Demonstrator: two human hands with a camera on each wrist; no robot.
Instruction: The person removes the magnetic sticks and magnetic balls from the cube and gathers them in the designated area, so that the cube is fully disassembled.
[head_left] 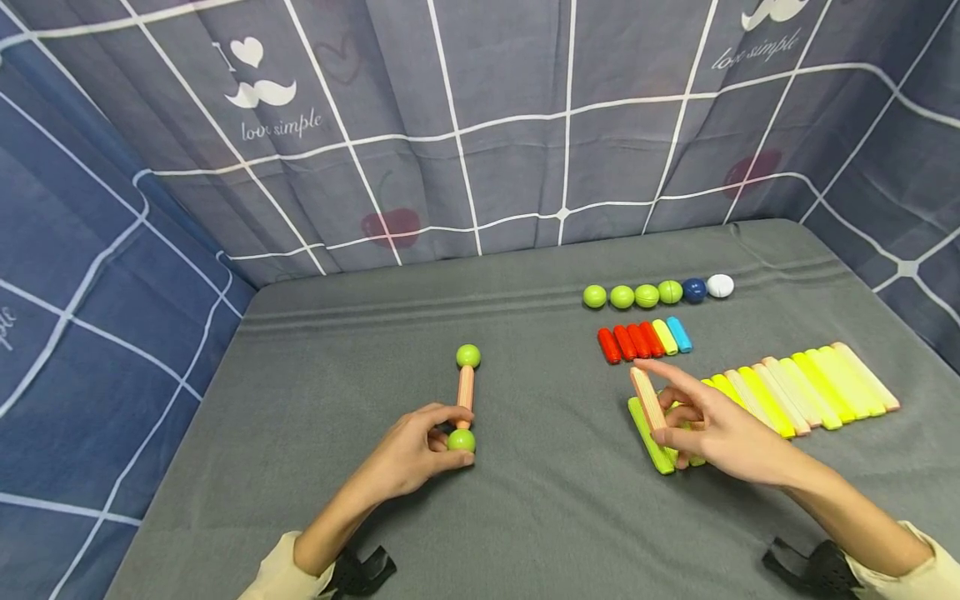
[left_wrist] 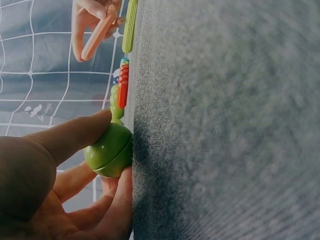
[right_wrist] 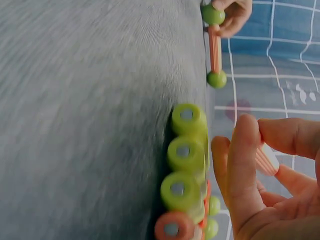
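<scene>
My left hand [head_left: 408, 450] pinches a green ball [head_left: 461, 440] between thumb and fingers, low against the grey cloth. That ball sits at the near end of a ribbed peach-coloured magnetic stick [head_left: 466, 387], and a second green ball [head_left: 468, 356] is at its far end. In the left wrist view the gripped ball [left_wrist: 111, 147] shows a seam around it. My right hand [head_left: 723, 429] holds another peach stick [head_left: 647, 398] by thumb and fingertips, tilted, above the left end of a stick row. Fingers partly cover this stick in the right wrist view.
A row of long yellow, green and peach sticks [head_left: 821, 383] lies at the right; some show grey end discs [right_wrist: 177, 189]. Behind are short red sticks [head_left: 640, 340], a yellow one [head_left: 664, 337], a blue one [head_left: 679, 333], then several green balls [head_left: 647, 296], a navy ball [head_left: 694, 290] and a white ball [head_left: 720, 286].
</scene>
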